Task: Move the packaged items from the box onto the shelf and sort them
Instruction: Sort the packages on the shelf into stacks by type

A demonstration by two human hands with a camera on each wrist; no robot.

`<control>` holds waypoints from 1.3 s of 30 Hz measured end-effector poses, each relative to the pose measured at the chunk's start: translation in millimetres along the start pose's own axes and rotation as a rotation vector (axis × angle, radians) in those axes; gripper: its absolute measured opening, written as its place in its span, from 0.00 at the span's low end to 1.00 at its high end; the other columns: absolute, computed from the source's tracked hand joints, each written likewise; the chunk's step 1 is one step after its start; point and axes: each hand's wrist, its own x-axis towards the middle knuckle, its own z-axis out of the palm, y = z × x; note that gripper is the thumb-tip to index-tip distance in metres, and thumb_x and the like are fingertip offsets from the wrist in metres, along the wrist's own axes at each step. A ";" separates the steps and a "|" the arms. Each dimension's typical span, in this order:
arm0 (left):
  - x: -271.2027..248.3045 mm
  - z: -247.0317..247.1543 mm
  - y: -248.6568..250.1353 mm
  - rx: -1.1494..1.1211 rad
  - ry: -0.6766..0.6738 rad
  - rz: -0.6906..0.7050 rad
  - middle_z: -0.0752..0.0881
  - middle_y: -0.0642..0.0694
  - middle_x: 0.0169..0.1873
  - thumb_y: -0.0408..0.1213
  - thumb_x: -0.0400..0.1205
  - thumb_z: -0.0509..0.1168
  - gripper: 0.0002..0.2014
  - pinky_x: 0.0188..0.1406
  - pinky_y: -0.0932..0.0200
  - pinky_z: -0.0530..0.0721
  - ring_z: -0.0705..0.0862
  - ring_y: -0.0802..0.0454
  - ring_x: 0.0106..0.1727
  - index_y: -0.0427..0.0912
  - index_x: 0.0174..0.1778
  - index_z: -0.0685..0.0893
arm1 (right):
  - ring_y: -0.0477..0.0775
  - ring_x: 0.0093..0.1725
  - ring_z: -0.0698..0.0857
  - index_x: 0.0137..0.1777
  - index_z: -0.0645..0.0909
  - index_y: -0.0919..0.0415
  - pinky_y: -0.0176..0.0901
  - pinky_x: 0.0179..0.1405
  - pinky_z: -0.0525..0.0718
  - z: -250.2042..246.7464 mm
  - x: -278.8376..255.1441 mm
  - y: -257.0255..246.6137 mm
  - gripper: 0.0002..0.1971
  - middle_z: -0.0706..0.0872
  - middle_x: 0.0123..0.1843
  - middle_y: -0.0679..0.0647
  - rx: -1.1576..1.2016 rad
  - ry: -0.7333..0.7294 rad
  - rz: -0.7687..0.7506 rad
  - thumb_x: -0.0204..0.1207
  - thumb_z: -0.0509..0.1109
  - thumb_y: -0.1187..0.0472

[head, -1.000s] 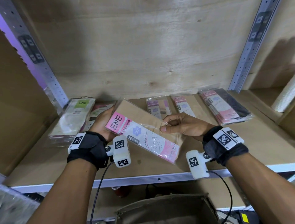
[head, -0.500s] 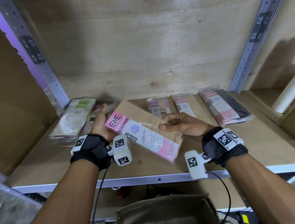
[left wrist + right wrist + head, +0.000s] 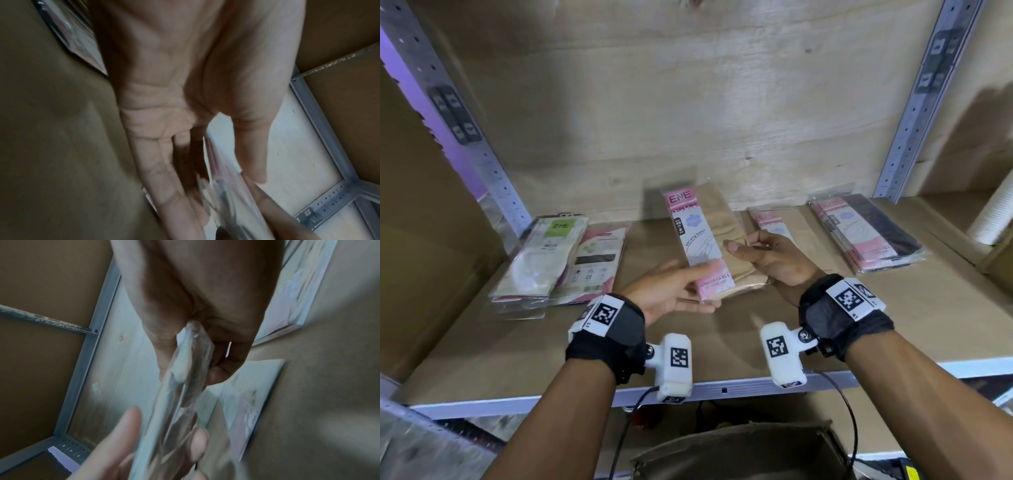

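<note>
Far left on the shelf point(image 3: 482, 349): green-label stack point(image 3: 541, 260), untouched. Next, left hand point(image 3: 671, 291), moved from the packet's label end to its near end, fingers straight beneath, thumb on top; loose support only. Centre: pink stocking packet point(image 3: 700, 240), a second ago slanted, now turned lengthwise, label end toward the back wall, held above the shelf. Right hand point(image 3: 767, 260) pinching its right edge, as before. Right: matching beige packet point(image 3: 770, 219), then dark stack point(image 3: 866, 233). Probably aligned for laying beside the matching ones. Box point(image 3: 739, 452) below, contents hidden.
</note>
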 end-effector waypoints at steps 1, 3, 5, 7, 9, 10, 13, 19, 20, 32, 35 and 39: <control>0.3 3.0 -1.7 -0.003 -0.007 0.001 0.92 0.39 0.53 0.45 0.76 0.77 0.20 0.43 0.53 0.91 0.91 0.34 0.52 0.44 0.62 0.85 | 0.42 0.31 0.85 0.56 0.79 0.61 0.29 0.29 0.80 1.0 0.1 0.4 0.18 0.89 0.35 0.48 -0.012 0.006 -0.002 0.71 0.81 0.60; 1.0 4.4 -3.1 0.000 0.007 0.012 0.92 0.40 0.52 0.39 0.78 0.76 0.15 0.40 0.57 0.91 0.92 0.36 0.48 0.43 0.60 0.86 | 0.47 0.36 0.85 0.56 0.79 0.61 0.35 0.37 0.83 1.9 0.3 0.5 0.19 0.88 0.39 0.52 -0.037 0.015 0.006 0.70 0.82 0.58; 1.3 2.5 -2.5 0.036 0.027 0.032 0.92 0.39 0.51 0.37 0.78 0.75 0.15 0.38 0.60 0.90 0.93 0.40 0.45 0.40 0.60 0.86 | 0.53 0.41 0.85 0.57 0.81 0.66 0.44 0.43 0.84 2.2 0.3 -0.9 0.21 0.87 0.43 0.57 -0.093 0.025 0.016 0.70 0.82 0.55; 1.5 0.3 -1.6 0.078 0.043 0.055 0.92 0.39 0.50 0.36 0.78 0.75 0.15 0.37 0.61 0.89 0.92 0.44 0.41 0.39 0.60 0.87 | 0.54 0.39 0.83 0.52 0.80 0.69 0.45 0.39 0.81 1.9 0.6 -3.1 0.21 0.86 0.43 0.58 -0.181 0.015 0.032 0.70 0.82 0.54; 1.5 -0.5 -1.5 0.115 0.067 0.071 0.93 0.39 0.50 0.35 0.78 0.75 0.14 0.38 0.61 0.89 0.91 0.47 0.40 0.39 0.59 0.88 | 0.52 0.36 0.81 0.44 0.78 0.62 0.43 0.34 0.79 0.8 0.7 -6.2 0.16 0.86 0.40 0.55 -0.259 -0.024 0.055 0.71 0.81 0.54; 1.3 -0.7 -1.7 0.134 0.086 0.073 0.93 0.40 0.51 0.35 0.78 0.75 0.13 0.39 0.62 0.89 0.90 0.49 0.42 0.40 0.58 0.88 | 0.50 0.33 0.80 0.42 0.77 0.58 0.41 0.31 0.78 -0.2 0.4 -7.6 0.15 0.85 0.36 0.52 -0.299 -0.048 0.078 0.71 0.81 0.54; 1.5 -2.7 -2.8 0.189 0.128 0.068 0.92 0.43 0.54 0.35 0.78 0.74 0.15 0.43 0.62 0.87 0.89 0.52 0.48 0.40 0.61 0.88 | 0.51 0.36 0.79 0.46 0.76 0.56 0.43 0.36 0.78 -1.8 -1.4 -10.0 0.17 0.84 0.39 0.51 -0.401 -0.106 0.144 0.70 0.82 0.53; 0.9 -6.5 -4.0 0.285 0.205 0.018 0.92 0.41 0.49 0.37 0.75 0.78 0.19 0.36 0.62 0.86 0.87 0.48 0.40 0.38 0.62 0.88 | 0.54 0.37 0.83 0.51 0.76 0.59 0.44 0.31 0.83 -0.2 -7.1 -9.6 0.17 0.87 0.42 0.57 -0.367 -0.152 0.235 0.70 0.82 0.62; 1.0 -7.3 -4.6 0.311 0.236 0.009 0.92 0.42 0.42 0.39 0.74 0.79 0.19 0.31 0.64 0.83 0.83 0.50 0.33 0.37 0.59 0.88 | 0.52 0.34 0.82 0.52 0.76 0.59 0.42 0.28 0.83 0.2 -7.6 -9.7 0.17 0.86 0.40 0.56 -0.358 -0.147 0.238 0.70 0.82 0.62; 7.4 -13.2 -1.5 0.217 0.258 0.004 0.90 0.33 0.51 0.27 0.78 0.74 0.12 0.38 0.66 0.88 0.85 0.46 0.43 0.30 0.57 0.87 | 0.59 0.40 0.87 0.52 0.79 0.59 0.47 0.35 0.85 -0.1 0.7 -7.3 0.19 0.89 0.47 0.61 -0.433 0.027 0.159 0.67 0.85 0.60; 15.9 -4.0 1.0 0.231 0.300 0.057 0.91 0.34 0.47 0.27 0.77 0.75 0.10 0.44 0.58 0.86 0.81 0.43 0.43 0.32 0.53 0.88 | 0.57 0.41 0.86 0.55 0.79 0.59 0.48 0.41 0.87 -7.1 2.7 -5.7 0.23 0.87 0.47 0.58 -0.472 0.107 0.131 0.66 0.85 0.56; 34.6 15.0 6.4 0.277 0.338 0.133 0.92 0.34 0.46 0.27 0.75 0.77 0.06 0.46 0.50 0.88 0.84 0.43 0.41 0.38 0.46 0.90 | 0.57 0.40 0.88 0.59 0.82 0.64 0.48 0.41 0.86 -24.8 3.0 -9.4 0.25 0.90 0.49 0.59 -0.525 0.235 0.084 0.65 0.86 0.56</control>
